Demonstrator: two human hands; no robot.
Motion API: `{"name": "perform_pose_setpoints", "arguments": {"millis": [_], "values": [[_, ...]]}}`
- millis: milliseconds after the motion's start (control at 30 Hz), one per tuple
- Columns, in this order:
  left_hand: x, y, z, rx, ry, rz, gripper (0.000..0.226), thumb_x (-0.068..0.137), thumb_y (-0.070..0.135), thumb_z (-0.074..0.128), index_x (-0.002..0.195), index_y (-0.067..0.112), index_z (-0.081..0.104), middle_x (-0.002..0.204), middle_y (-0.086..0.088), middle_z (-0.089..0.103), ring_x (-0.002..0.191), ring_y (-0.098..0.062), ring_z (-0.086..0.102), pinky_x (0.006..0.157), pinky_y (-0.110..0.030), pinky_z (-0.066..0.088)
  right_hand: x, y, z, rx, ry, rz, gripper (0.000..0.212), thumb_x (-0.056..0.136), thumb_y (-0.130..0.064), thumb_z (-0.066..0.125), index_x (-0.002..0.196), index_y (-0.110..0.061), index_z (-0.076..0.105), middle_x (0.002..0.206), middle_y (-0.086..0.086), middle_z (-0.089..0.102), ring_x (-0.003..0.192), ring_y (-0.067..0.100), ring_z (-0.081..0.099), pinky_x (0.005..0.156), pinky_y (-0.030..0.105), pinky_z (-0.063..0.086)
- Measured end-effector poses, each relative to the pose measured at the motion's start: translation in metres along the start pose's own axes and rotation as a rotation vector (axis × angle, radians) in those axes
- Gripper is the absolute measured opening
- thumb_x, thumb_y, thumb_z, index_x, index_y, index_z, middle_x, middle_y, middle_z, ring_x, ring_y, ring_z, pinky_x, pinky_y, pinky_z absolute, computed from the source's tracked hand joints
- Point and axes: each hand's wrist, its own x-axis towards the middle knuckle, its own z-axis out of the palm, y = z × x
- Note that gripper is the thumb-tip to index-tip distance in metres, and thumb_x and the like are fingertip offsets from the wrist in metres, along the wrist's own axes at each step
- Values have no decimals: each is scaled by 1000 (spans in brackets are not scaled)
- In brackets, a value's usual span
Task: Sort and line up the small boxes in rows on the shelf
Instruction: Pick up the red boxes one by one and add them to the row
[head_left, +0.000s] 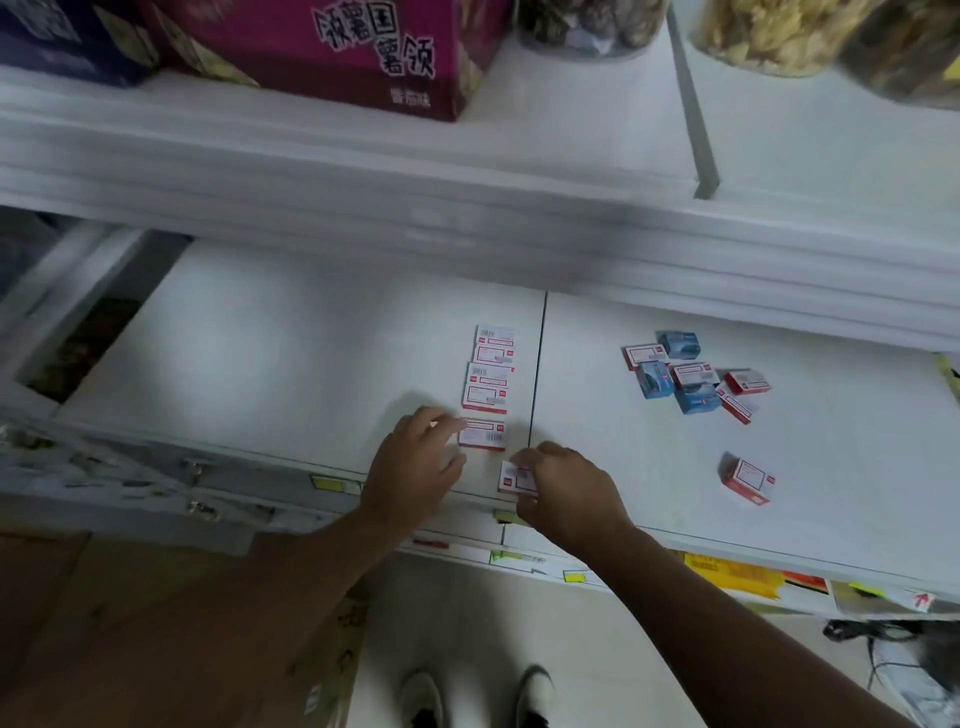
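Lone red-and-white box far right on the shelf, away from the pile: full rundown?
The lone small red-and-white cardboard box is closed and looks intact: white top face with a red-outlined label, red side walls. It lies flat, skewed to the white shelf's front edge, right of the right hand, below the mixed pile. Nothing touches it but the shelf.

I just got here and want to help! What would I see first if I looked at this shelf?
First, two hands at the shelf's front edge: the left hand touches the nearest box of a neat column of red-and-white boxes, and the right hand holds another small box. Off to the right lies a jumbled pile of red and blue boxes. Above sits a big magenta carton.
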Motion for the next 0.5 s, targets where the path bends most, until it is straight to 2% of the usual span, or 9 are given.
{"name": "perform_pose_setpoints", "arguments": {"millis": [67,133,267,400,500], "values": [[-17,-4,-4,-62,26,-74,42,99,34,75,138,22,68,144,1,60,127,-18,57,107,-32,50,8,-10,0,-6,-12,2,48,90,-32,72,136,-30,63,127,-4,65,110,20,62,88,36,58],[-31,-8,-5,-116,55,-130,36,99,33,72,134,22,69,139,1,61,123,-16,57,103,-34,55,17,-20,8,-21,-35,1,50,90,-31,73,138,-27,62,129,-2,65,113,22,63,91,39,59],[-50,-12,-2,-220,73,-209,35,102,39,55,130,25,71,136,5,61,120,-13,57,99,-38,59,35,-32,30,-60,-10,4,49,91,-29,73,139,-28,62,139,-2,64,119,24,62,95,42,59],[-69,-13,12,-251,124,-221,30,99,15,67,127,26,73,131,8,63,115,-4,56,96,-26,56,42,-36,53,-103,26,7,49,93,-27,72,141,-29,60,145,-1,60,125,25,57,94,44,59],[-80,-11,19,-274,156,-214,28,98,13,65,122,23,74,125,6,64,113,-6,59,91,-26,59,42,-33,65,-118,69,-2,51,91,-26,74,140,-27,60,143,0,60,124,25,56,89,44,62]]}}
